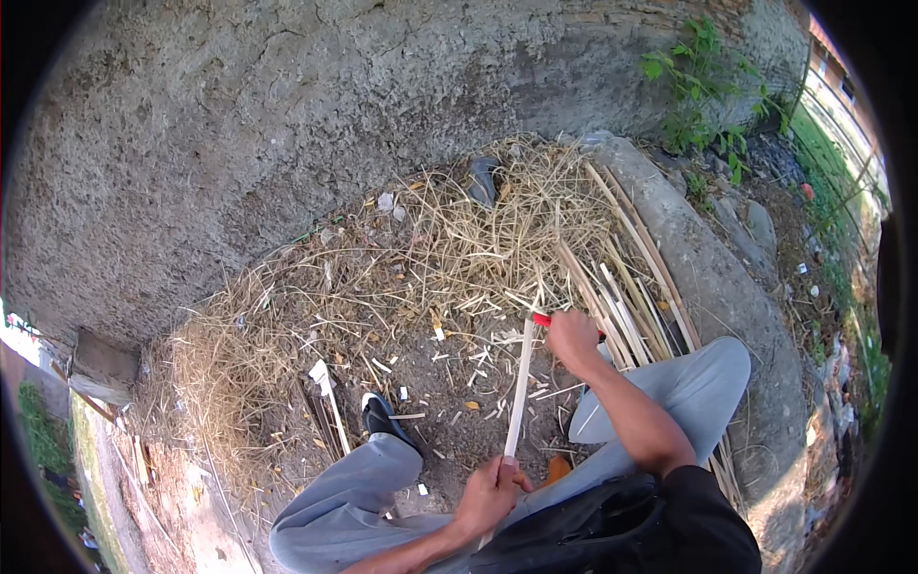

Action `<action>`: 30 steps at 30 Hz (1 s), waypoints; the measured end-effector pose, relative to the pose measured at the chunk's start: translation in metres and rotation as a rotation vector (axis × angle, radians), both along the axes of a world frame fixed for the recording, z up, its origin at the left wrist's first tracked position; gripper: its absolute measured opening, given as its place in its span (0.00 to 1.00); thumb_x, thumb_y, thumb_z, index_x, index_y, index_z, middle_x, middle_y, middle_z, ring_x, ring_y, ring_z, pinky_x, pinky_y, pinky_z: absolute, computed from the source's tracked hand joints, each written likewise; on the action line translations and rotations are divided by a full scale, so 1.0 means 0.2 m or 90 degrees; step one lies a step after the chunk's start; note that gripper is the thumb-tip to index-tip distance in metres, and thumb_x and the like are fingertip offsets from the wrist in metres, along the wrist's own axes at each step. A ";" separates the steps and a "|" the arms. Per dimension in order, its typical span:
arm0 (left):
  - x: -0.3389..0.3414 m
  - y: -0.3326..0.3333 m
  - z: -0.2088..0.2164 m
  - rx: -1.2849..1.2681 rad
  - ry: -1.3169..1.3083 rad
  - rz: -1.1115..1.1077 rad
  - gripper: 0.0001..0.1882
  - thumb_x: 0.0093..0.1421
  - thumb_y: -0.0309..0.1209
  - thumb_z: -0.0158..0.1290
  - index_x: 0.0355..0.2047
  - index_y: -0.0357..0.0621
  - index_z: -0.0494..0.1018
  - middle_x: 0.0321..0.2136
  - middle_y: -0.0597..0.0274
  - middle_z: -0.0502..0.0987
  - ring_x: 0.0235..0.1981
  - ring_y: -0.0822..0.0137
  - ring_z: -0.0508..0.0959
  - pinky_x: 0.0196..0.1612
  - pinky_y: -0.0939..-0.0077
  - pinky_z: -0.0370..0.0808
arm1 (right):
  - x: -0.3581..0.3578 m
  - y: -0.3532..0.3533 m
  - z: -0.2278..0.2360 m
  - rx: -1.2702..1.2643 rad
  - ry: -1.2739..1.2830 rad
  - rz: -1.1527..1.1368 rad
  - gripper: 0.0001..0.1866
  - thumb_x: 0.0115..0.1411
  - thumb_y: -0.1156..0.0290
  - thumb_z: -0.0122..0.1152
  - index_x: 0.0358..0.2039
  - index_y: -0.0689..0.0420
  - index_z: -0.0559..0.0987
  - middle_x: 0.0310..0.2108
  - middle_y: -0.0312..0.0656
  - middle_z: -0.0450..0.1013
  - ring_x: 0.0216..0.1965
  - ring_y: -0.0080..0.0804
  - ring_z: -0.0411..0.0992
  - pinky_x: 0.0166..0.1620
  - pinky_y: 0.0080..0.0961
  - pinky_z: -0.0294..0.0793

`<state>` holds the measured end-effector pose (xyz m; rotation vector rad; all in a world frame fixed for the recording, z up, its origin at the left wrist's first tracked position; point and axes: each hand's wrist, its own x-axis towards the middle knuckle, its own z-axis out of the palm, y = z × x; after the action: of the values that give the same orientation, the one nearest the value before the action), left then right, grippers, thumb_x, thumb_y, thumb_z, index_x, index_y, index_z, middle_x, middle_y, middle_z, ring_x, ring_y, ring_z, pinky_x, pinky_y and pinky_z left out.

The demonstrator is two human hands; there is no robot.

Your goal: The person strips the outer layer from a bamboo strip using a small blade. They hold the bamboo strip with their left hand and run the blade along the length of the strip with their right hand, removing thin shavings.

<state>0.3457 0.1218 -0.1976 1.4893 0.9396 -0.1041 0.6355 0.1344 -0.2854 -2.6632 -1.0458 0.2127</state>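
My left hand (492, 496) is closed around the lower end of a long, pale wooden strip (520, 392), close to my lap. The strip points away from me, over ground littered with short chips (478, 368). At its far end, my right hand (574, 342) grips a red-handled tool (541, 319), which meets or crosses the strip there. My fist covers much of the tool, and its working edge is too small to make out, so its exact kind is unclear.
Curly shavings (497, 239) pile up against a rough wall (287, 124). Several long wooden strips (636, 306) lie right of my right hand, along a concrete ledge (708, 249). More thin strips (330, 407) lie near my shoe (382, 419). A green plant (703, 86) grows at the far right.
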 end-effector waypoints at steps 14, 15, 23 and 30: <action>-0.03 0.28 -0.20 -0.211 -0.065 0.204 0.13 0.73 0.34 0.34 0.38 0.39 0.66 0.33 0.48 0.78 0.12 0.75 0.64 0.16 0.77 0.65 | -0.18 0.04 0.18 0.143 0.138 0.054 0.23 0.57 0.51 0.61 0.21 0.61 0.79 0.21 0.52 0.76 0.26 0.53 0.77 0.33 0.46 0.76; -0.02 0.28 -0.24 -0.210 -0.067 0.205 0.13 0.73 0.34 0.34 0.38 0.39 0.66 0.33 0.48 0.78 0.12 0.75 0.64 0.16 0.77 0.65 | -0.21 0.04 0.18 0.144 0.137 0.055 0.23 0.57 0.51 0.61 0.21 0.61 0.79 0.21 0.52 0.76 0.26 0.53 0.77 0.33 0.46 0.76; 0.05 0.23 -0.14 -0.055 -0.047 0.150 0.15 0.71 0.34 0.39 0.42 0.38 0.73 0.31 0.58 0.78 0.19 0.70 0.70 0.21 0.73 0.66 | -0.22 0.03 0.09 -0.021 0.042 0.183 0.11 0.53 0.70 0.56 0.27 0.63 0.83 0.26 0.59 0.77 0.29 0.55 0.79 0.35 0.46 0.78; 0.03 0.13 -0.09 0.286 -0.070 0.041 0.15 0.72 0.35 0.39 0.38 0.37 0.71 0.32 0.51 0.80 0.29 0.55 0.80 0.37 0.62 0.74 | -0.27 0.03 0.13 -0.001 0.030 0.148 0.11 0.54 0.72 0.53 0.26 0.60 0.83 0.26 0.58 0.78 0.29 0.54 0.79 0.34 0.46 0.77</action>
<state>0.3522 0.1481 -0.2150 1.8519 0.9608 0.2493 0.5815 0.1401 -0.2602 -2.5213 -1.3387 0.3216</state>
